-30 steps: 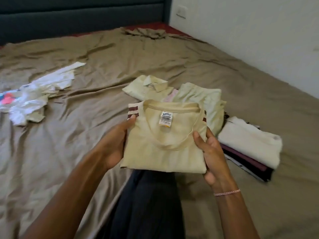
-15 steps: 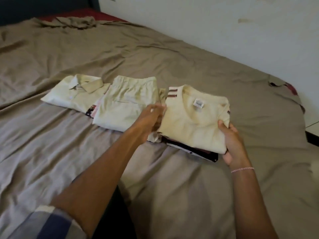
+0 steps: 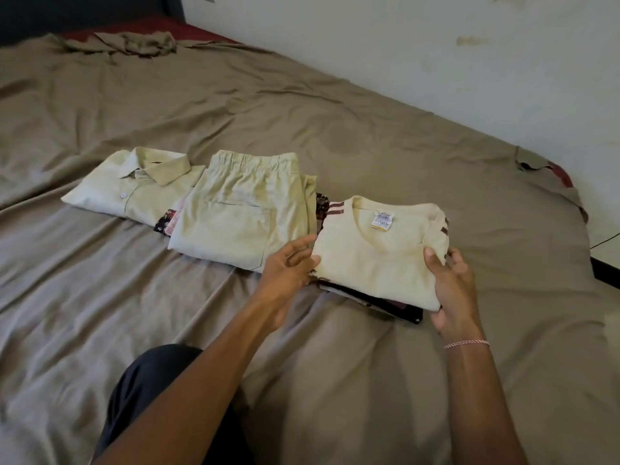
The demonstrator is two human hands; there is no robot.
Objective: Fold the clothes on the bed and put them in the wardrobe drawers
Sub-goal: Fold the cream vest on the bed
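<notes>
A folded cream T-shirt [image 3: 375, 256] with maroon sleeve stripes and a neck label lies on top of a stack of dark folded clothes [image 3: 399, 305], right of the bed's middle. My right hand [image 3: 451, 283] holds the shirt's right edge, thumb on top and fingers round the side. My left hand [image 3: 288, 265] is at the shirt's left edge, its fingers relaxed and just touching the fabric. The brown bed sheet [image 3: 335, 135] lies under everything.
Left of the stack lie folded pale green trousers [image 3: 241, 219] and a folded pale green collared shirt [image 3: 134, 189], over a dark patterned garment [image 3: 164, 221]. The white wall [image 3: 436, 45] runs along the bed's right side. My knee [image 3: 157, 384] rests on the bed.
I carried the cream T-shirt from in front of me to the right and set it on the dark stack. My left hand's grip has loosened. The view has swung right.
</notes>
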